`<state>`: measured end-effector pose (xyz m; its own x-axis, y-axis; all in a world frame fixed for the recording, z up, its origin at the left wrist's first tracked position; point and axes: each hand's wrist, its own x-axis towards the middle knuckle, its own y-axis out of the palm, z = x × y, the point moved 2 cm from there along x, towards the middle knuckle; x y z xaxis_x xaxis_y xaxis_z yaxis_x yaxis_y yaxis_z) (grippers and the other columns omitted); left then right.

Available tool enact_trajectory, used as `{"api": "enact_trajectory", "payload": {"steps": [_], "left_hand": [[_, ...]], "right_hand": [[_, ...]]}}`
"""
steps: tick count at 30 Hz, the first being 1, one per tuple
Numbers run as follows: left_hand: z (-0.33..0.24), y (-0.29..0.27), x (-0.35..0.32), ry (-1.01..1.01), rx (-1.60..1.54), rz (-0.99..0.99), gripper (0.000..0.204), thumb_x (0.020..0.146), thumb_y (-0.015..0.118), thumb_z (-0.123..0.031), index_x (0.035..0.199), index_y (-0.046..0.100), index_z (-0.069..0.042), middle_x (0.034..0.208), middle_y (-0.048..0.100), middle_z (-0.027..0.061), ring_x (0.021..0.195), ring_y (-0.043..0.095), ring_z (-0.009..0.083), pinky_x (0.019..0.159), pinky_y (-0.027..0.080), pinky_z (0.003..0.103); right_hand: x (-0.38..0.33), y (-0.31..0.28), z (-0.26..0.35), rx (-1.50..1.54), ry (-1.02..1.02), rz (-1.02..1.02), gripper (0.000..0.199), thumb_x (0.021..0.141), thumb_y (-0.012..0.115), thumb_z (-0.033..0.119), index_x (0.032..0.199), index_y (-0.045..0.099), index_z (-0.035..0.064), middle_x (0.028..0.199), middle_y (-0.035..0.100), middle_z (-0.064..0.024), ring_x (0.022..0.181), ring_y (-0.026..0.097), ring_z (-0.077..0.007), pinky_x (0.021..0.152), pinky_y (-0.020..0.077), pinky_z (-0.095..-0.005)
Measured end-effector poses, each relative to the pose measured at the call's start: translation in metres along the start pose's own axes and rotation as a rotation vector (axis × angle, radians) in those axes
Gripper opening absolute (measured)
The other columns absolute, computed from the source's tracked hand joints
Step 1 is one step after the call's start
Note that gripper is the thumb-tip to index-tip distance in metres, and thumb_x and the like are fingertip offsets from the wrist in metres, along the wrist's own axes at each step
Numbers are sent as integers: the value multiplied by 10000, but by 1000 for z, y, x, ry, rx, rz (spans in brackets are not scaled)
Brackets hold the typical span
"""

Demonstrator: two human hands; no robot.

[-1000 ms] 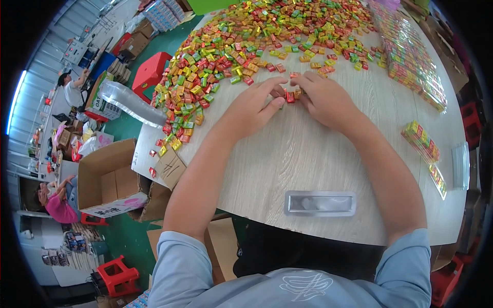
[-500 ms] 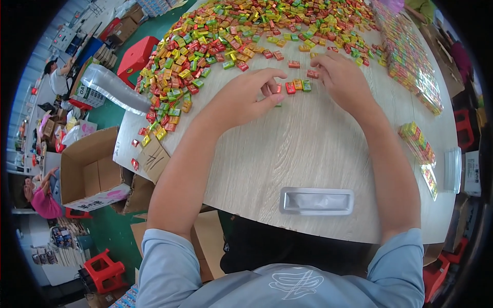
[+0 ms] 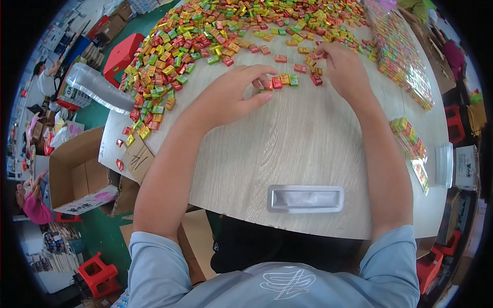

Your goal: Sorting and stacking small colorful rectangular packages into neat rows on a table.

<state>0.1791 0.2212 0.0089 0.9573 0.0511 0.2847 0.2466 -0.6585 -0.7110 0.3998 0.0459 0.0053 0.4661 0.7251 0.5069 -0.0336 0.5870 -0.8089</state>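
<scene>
My left hand (image 3: 239, 91) is at the left end of a short row of small wrapped sweets (image 3: 285, 80), coloured red, orange and green. Its thumb and bent fingers stand apart around the row's red end piece. My right hand (image 3: 343, 66) is farther right on the table, its fingers loosely bent and apart. Its fingertips reach over a few loose sweets; a red sweet (image 3: 316, 80) and a yellow-orange one (image 3: 317, 71) lie by the palm side. Part of what is under those fingers is hidden. Another red sweet (image 3: 300, 68) lies between the hands.
A big heap of sweets (image 3: 205, 38) covers the table's far side. Clear-wrapped sweet packs (image 3: 403, 61) line the right, with a smaller stack (image 3: 408, 137) nearer. A silver tray (image 3: 305, 199) lies near the front edge. Nested trays (image 3: 97, 87) and an open carton (image 3: 82, 172) are left.
My right hand has shifted right and away from me, uncovering red and yellow-orange sweets beside it. My left hand stays at the row's end. The whole view has shifted slightly.
</scene>
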Motion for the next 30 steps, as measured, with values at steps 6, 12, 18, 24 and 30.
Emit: {"api": "enact_trajectory", "payload": {"steps": [6,12,18,24,30], "left_hand": [[1,2,0,-7,-7,13,459,955,716,-220,1373,608,-63,1141,697,129,1037,655,262,929,530,399],[0,3,1,39,-28,-8,481,940,733,-209,1381,601,-69,1144,677,101,996,623,258,904,530,387],[1,-1,1,-27,-16,3,484,931,748,-218,1374,602,-88,1143,650,84,965,591,247,879,527,378],[6,-3,2,18,43,-21,452,880,784,-220,1279,626,-76,1072,650,88,981,622,268,860,531,389],[11,-6,2,-34,53,56,557,805,853,-217,1282,604,-72,1043,631,77,989,613,245,861,501,370]], "right_hand": [[-1,1,-2,-46,-3,20,242,960,495,13,1053,716,45,1082,725,-137,1041,680,-347,902,529,-448],[-4,5,-5,-77,-57,32,233,949,515,18,1034,728,59,1068,716,-133,1047,674,-346,904,530,-456],[1,1,-1,-55,-44,95,304,949,509,13,1152,722,88,1137,708,-126,1083,669,-342,914,533,-451],[0,7,1,-53,-67,51,337,958,517,4,1213,710,112,1183,700,-137,1100,670,-345,928,532,-445],[53,15,14,-230,-44,116,301,1009,537,136,1247,722,128,1213,695,-128,1122,666,-342,962,526,-462]]}}
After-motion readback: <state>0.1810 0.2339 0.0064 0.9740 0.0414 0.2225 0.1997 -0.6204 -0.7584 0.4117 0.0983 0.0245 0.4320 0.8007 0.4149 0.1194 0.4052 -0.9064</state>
